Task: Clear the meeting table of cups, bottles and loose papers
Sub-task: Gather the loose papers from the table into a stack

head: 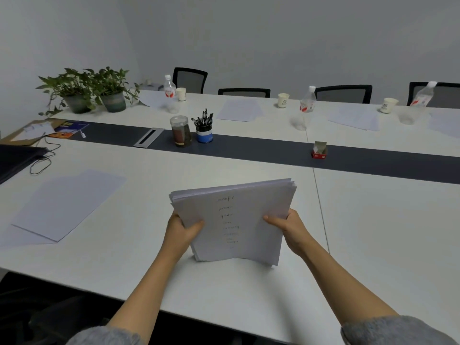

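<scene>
A thick stack of white papers [234, 220] with handwriting on the top sheet stands tilted, its lower edge on the white meeting table [373, 232]. My left hand [181, 231] grips its left edge and my right hand [290, 226] grips its right edge. More loose sheets [67, 202] lie at the left. Further sheets [240, 110] lie along the far side. Three paper cups [283, 100] and three clear water bottles [308, 99] stand on the far side too.
A dark strip [273, 149] runs down the table's middle with a brown jar [180, 131], a pen holder [204, 131] and a small red box [319, 150]. Two potted plants [94, 92] sit far left. Black chairs [343, 93] line the far edge. A cable [41, 160] lies at the left.
</scene>
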`<action>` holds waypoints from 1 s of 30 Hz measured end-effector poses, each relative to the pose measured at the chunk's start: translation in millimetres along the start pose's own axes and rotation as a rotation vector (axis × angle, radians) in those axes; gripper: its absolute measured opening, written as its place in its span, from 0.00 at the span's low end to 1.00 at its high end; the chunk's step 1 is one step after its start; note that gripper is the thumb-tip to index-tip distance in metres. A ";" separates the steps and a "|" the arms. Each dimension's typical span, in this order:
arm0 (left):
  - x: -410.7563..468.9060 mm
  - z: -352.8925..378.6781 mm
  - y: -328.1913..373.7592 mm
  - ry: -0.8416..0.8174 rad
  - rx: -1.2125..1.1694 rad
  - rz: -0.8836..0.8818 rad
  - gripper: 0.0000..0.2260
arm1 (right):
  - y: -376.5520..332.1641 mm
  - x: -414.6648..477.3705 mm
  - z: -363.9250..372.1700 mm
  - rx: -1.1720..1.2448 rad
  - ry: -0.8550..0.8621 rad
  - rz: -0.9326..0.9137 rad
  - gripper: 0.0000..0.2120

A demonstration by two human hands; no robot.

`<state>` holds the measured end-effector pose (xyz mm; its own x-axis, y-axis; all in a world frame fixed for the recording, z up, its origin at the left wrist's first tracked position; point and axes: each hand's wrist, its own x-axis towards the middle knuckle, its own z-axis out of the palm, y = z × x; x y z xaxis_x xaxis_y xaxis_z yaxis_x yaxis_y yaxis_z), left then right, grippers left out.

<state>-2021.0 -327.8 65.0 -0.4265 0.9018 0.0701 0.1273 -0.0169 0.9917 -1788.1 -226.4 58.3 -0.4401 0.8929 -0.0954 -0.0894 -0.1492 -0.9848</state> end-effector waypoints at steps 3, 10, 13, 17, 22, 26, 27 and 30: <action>5.0 1.8 3.1 0.003 -0.015 -0.001 0.19 | -2.4 2.4 1.7 0.027 0.030 -0.043 0.17; 10.8 8.6 -0.9 0.058 -0.254 -0.126 0.08 | -1.7 5.9 0.8 0.022 0.010 -0.015 0.16; 13.1 7.5 -3.5 0.053 -0.230 -0.137 0.09 | 1.9 7.4 -1.6 0.023 0.015 0.012 0.16; 7.6 13.4 -6.8 0.043 -0.146 -0.155 0.13 | 11.2 5.5 3.5 0.019 0.040 0.073 0.18; 1.4 12.7 -11.1 0.077 -0.242 -0.181 0.12 | 17.2 2.2 4.1 0.041 0.046 0.086 0.14; -8.1 14.2 -21.8 0.055 -0.171 -0.264 0.11 | 23.4 3.4 7.8 -0.008 0.038 0.120 0.11; -9.2 14.5 -23.2 0.071 -0.143 -0.278 0.09 | 22.3 4.0 9.9 -0.026 0.036 0.125 0.06; -12.5 9.8 -21.1 0.168 -0.087 -0.275 0.05 | 13.1 8.7 21.0 -0.101 -0.003 0.108 0.07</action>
<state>-2009.5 -334.4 42.1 -0.5766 0.7942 -0.1919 -0.0873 0.1737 0.9809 -1811.8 -229.5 47.7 -0.4448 0.8727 -0.2013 0.0488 -0.2008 -0.9784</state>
